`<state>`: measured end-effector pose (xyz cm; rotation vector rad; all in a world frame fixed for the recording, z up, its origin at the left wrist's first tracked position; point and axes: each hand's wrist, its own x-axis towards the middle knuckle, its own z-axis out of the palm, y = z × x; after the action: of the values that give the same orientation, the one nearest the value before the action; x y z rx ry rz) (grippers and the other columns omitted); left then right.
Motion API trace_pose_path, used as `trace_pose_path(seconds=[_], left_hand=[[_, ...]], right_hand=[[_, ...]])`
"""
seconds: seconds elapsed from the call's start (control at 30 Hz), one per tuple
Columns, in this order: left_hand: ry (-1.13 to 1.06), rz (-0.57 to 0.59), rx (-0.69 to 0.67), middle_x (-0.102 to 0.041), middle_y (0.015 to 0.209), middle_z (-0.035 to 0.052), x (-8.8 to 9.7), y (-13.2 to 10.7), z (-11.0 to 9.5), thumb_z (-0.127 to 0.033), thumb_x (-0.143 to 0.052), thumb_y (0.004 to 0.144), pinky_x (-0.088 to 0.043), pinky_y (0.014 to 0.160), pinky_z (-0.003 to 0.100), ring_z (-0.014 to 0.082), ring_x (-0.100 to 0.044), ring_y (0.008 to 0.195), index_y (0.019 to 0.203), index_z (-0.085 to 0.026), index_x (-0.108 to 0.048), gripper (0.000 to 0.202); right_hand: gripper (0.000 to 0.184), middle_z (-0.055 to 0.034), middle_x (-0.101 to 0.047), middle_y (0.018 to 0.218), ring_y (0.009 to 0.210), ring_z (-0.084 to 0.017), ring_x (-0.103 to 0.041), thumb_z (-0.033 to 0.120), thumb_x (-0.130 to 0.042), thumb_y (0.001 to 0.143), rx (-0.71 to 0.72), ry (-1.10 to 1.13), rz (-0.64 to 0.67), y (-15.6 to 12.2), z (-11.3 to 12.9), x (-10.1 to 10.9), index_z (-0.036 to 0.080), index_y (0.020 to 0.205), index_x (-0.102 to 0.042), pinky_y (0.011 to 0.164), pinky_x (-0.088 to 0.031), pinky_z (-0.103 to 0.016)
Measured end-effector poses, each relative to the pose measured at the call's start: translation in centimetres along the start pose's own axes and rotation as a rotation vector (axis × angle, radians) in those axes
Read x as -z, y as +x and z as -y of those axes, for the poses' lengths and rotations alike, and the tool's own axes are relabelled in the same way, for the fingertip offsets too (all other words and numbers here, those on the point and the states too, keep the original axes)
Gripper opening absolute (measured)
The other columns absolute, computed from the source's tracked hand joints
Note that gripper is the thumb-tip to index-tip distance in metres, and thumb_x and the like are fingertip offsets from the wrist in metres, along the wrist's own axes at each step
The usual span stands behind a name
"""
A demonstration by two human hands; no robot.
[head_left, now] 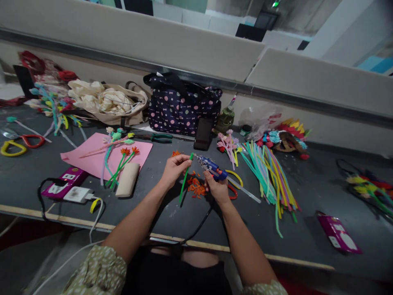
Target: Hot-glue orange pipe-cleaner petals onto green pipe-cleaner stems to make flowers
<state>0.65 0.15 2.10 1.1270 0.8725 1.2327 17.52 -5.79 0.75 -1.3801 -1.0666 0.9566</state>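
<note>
Nearest the camera, a black cord (199,223) runs up over the worktop (307,192) edge to the blue glue gun (212,167), which the right hand (218,187) grips closed around its handle, nozzle pointing up and left. The left hand (174,167) pinches the upper end of a green pipe cleaner (184,182) between fingertips, the stem slanting down toward the worktop; the gun's tip sits just beside that pinched end. Small orange scraps (196,187) lie between the hands. To the right spreads a fan of coloured pipe cleaners (270,176). To the left, a pink sheet (92,153) carries finished pipe-cleaner flowers (123,157), with a power strip (63,182) nearer the edge. Further back a dark phone (203,133) leans against a polka-dot bag (181,108), and a cream bag (107,102) lies left of it.
</note>
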Motion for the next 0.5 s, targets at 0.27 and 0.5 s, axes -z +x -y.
trace_pose_path(seconds=[0.27,0.5], left_hand=[[0.025,0.001,-0.02,-0.06,0.064,-0.0008,0.08,0.02,0.06,-0.044,-0.08,0.071,-0.038,0.048,0.022,0.0083,-0.046,0.051,0.082,-0.016,-0.073,0.031],[0.025,0.003,-0.021,-0.059,0.063,-0.0005,0.1,0.07,-0.02,-0.044,-0.081,0.07,-0.037,0.049,0.022,0.0082,-0.046,0.05,0.079,-0.016,-0.073,0.031]], right_hand=[[0.049,0.0033,-0.052,0.043,0.035,-0.01,-0.045,0.065,-0.073,0.071,0.03,-0.03,0.023,-0.02,-0.31,0.12,0.021,0.057,-0.058,0.037,-0.037,-0.023],[0.046,0.0038,-0.05,0.042,0.036,-0.011,-0.045,0.062,-0.071,0.076,0.087,-0.115,0.035,0.16,-0.93,0.42,0.021,0.058,-0.059,0.039,-0.038,-0.024]])
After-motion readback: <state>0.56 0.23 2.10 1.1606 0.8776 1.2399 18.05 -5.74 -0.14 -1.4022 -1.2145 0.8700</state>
